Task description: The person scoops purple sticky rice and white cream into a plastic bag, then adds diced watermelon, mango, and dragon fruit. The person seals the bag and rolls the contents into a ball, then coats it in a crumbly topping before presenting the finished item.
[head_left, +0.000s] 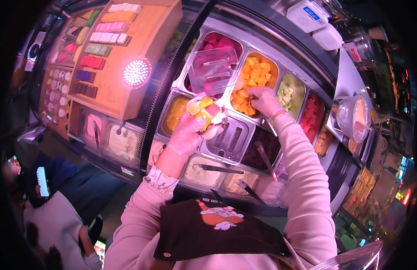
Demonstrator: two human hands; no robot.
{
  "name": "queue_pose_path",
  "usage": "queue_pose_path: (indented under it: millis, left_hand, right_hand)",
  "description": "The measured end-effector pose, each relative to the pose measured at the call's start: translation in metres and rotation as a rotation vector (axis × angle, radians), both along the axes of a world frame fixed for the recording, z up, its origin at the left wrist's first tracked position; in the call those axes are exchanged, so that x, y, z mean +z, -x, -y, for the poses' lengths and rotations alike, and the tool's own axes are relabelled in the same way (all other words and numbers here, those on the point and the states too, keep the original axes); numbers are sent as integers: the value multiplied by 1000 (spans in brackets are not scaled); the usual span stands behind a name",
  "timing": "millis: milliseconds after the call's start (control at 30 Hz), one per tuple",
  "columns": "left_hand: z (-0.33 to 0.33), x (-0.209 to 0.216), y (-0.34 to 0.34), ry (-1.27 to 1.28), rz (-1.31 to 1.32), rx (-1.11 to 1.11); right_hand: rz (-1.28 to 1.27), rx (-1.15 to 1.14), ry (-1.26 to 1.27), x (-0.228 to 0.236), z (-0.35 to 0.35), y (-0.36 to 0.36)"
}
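Note:
My left hand (183, 135), in a clear glove, is closed around a white-wrapped dessert (200, 115) topped with yellow, orange and red fruit pieces. It is held above the metal bins, tilted toward me. To its right, my gloved right hand (266, 102) dips into a bin of orange mango cubes (258, 72). Its fingers are bent and drawn together at the cubes; the fingertips are partly hidden. Beside that hand lies a bin of pale green fruit cubes (289, 92). Behind the dessert, a clear plastic lid (213, 69) rests over a bin of dark pink fruit cubes (219, 40).
Red fruit cubes (312, 114) fill a bin at the right. Nearer me are a lidded bin (228, 139), a dark-filled bin (260, 148) and cream tubs (201, 173) with spatulas. A wooden display tray (145, 45) stands at left. A person (60, 220) holding a phone is at lower left.

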State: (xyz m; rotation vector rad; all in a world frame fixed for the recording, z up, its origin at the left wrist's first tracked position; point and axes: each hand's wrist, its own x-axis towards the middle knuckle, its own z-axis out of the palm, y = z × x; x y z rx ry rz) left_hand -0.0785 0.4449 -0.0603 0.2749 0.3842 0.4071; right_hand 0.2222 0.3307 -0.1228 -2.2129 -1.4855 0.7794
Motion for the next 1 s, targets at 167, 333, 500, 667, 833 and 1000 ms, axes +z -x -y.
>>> queue_pose_path:
  millis: [167,333,500,667,833,1000]
  left_hand:
    - [3,-1,3,-43,-39,2]
    - [4,-4,6,-15,-26,-9]
    - [3,-2,5,-43,-84,-27]
    - [0,2,4,-91,-59,-27]
    - [1,-9,2,-62,-27,17]
    - [5,-3,-4,-23,-49,54]
  right_hand:
    - [60,25,104,13,-18,14]
    - [238,23,147,10,-44,30]
    - [363,-97,225,-17,-62,47]
    - [322,-85,170,-27,-55,37]
    - [-27,-309,-108,1,-26,25]
    - [-405,-524,-449,91,-13,74]
